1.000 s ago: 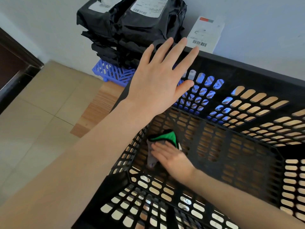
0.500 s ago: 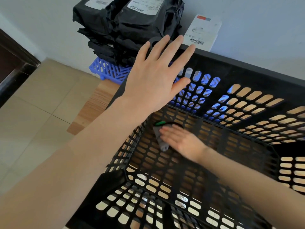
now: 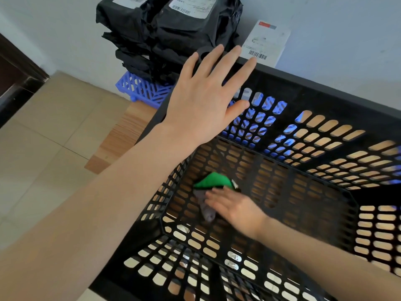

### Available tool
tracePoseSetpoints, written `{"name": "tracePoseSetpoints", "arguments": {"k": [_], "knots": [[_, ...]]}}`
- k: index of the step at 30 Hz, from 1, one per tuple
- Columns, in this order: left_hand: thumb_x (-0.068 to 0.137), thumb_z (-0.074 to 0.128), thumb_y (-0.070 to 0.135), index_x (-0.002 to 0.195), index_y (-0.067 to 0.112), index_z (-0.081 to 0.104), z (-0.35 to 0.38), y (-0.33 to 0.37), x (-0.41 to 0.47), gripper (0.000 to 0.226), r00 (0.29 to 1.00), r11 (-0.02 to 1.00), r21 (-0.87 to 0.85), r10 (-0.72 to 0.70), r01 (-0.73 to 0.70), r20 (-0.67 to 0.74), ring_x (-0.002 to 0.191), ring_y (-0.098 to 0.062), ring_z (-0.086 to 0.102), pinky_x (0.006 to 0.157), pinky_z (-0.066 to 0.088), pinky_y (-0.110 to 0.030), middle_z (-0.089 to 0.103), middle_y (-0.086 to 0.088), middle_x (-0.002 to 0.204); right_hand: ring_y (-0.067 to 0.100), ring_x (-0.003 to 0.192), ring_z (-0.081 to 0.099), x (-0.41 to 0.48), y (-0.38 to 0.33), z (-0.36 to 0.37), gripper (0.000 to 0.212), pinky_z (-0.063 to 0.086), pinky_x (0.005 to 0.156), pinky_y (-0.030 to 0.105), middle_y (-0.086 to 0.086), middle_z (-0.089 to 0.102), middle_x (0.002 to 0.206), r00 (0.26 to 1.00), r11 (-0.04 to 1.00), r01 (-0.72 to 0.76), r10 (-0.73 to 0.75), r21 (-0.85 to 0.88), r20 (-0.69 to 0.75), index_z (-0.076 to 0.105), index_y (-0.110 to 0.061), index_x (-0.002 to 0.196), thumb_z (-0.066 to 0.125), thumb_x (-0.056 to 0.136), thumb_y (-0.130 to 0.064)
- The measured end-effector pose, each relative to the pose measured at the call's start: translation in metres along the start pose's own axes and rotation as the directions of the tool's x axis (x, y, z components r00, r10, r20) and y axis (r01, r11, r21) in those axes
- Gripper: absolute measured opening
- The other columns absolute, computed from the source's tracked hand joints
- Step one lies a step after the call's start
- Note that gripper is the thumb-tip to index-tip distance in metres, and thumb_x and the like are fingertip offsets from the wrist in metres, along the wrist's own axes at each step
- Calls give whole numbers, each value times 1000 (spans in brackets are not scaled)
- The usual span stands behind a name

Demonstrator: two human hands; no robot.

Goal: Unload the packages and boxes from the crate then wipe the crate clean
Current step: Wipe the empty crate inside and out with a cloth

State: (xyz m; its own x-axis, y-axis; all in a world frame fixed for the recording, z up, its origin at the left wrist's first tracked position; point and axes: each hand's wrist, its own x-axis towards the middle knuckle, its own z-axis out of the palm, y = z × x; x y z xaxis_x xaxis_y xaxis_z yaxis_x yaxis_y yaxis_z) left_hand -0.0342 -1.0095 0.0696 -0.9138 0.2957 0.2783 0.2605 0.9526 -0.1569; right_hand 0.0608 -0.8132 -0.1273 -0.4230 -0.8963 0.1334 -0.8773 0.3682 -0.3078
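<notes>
- The black lattice crate holds no packages. Only a cloth, green on one face and grey on the other, lies on its floor, under and just ahead of the right hand.
- The right hand lies flat on the cloth with its fingers fairly straight, pressing it down rather than pinching it. Blur hides the finer finger detail.
- The left hand is spread wide with straight fingers over the crate's corner, its fingertips at the far rim. Whether it bears on the rim cannot be told.
- The cloth looks soft, limp and light, and is likely to bunch or snag in the slots. A flat palm over its middle should serve better than a fingertip pinch at an edge.
- The crate looks like stiff, thin-walled plastic, probably light enough to slide under wiping. The solid top rim beneath the left hand's fingers seems the soundest place to steady it, not the slotted walls.
- Beyond the left hand's fingertips, black packages are stacked on a blue plastic pallet, with a white labelled parcel beside them.
</notes>
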Motion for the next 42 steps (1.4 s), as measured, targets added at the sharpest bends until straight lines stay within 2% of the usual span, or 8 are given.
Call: {"name": "tracePoseSetpoints", "arguments": {"k": [5, 10, 16, 23, 30, 34, 39, 42], "knots": [[99, 24, 54, 155, 26, 17, 1, 0, 1, 63, 1000, 1000, -3, -2, 2, -1, 148, -28, 20, 117, 19, -49, 22, -5, 161, 21, 136, 44, -37, -31, 10, 32, 40, 109, 40, 0, 53, 143, 971, 979, 200, -204, 45, 128, 61, -18, 130, 55, 98, -21], [99, 21, 54, 155, 28, 17, 1, 1, 1, 62, 1000, 1000, 1, -6, 6, 2, 148, -27, 20, 117, 18, -48, 22, -4, 161, 16, 147, 22, -35, -24, -7, 52, 27, 117, 43, 0, 27, 159, 978, 961, 88, -133, 261, 162, 46, -21, 144, 46, 99, -48], [99, 19, 54, 155, 28, 18, 0, 1, 1, 62, 1000, 1000, -8, -15, 15, 0, 148, -26, 20, 117, 18, -48, 23, -3, 160, 24, 150, -12, -8, -5, -5, 68, -6, 119, 54, 1, -3, 164, 921, 999, 45, -50, 22, 386, 24, -37, 152, 38, 92, -65], [99, 20, 54, 155, 28, 18, 1, 1, 1, 62, 1000, 1000, -9, -15, 15, -3, 147, -26, 21, 117, 18, -48, 23, -4, 160, 26, 128, 48, -31, -15, -2, 61, 37, 111, 40, 7, 51, 138, 966, 994, 111, -107, -4, 234, 45, -22, 143, 47, 94, -59], [99, 20, 55, 155, 28, 20, 1, 2, 2, 62, 1000, 1000, -9, -18, 18, -6, 147, -26, 22, 117, 19, -49, 25, -3, 159, 17, 102, 56, -43, -39, -14, 59, 53, 85, 28, 0, 54, 120, 982, 972, -85, 45, 218, 182, 43, -25, 142, 61, 89, -43], [99, 19, 55, 155, 28, 19, 1, 2, 2, 62, 1000, 1000, -12, -19, 19, -7, 147, -26, 22, 117, 18, -48, 25, -3, 159, 9, 104, 56, -22, -44, -16, 70, 51, 82, 23, -11, 48, 121, 926, 845, -377, 355, 378, 130, 29, -37, 148, 61, 88, -51], [98, 19, 55, 155, 28, 18, 1, 1, 1, 62, 1000, 1000, -4, -18, 18, -5, 147, -26, 21, 117, 18, -48, 24, -3, 159, 24, 111, 59, -3, -25, -12, 55, 51, 89, 37, 6, 55, 130, 927, 927, -366, 371, -87, 54, 50, -24, 139, 52, 92, -53], [99, 19, 55, 155, 28, 17, 1, 1, 1, 63, 1000, 1000, -2, -13, 13, -7, 147, -27, 21, 117, 18, -49, 24, -4, 159, 30, 125, 51, -4, -17, -6, 54, 46, 101, 44, 12, 48, 141, 941, 926, -328, 337, -187, 15, 52, -23, 138, 54, 91, -50]]}}
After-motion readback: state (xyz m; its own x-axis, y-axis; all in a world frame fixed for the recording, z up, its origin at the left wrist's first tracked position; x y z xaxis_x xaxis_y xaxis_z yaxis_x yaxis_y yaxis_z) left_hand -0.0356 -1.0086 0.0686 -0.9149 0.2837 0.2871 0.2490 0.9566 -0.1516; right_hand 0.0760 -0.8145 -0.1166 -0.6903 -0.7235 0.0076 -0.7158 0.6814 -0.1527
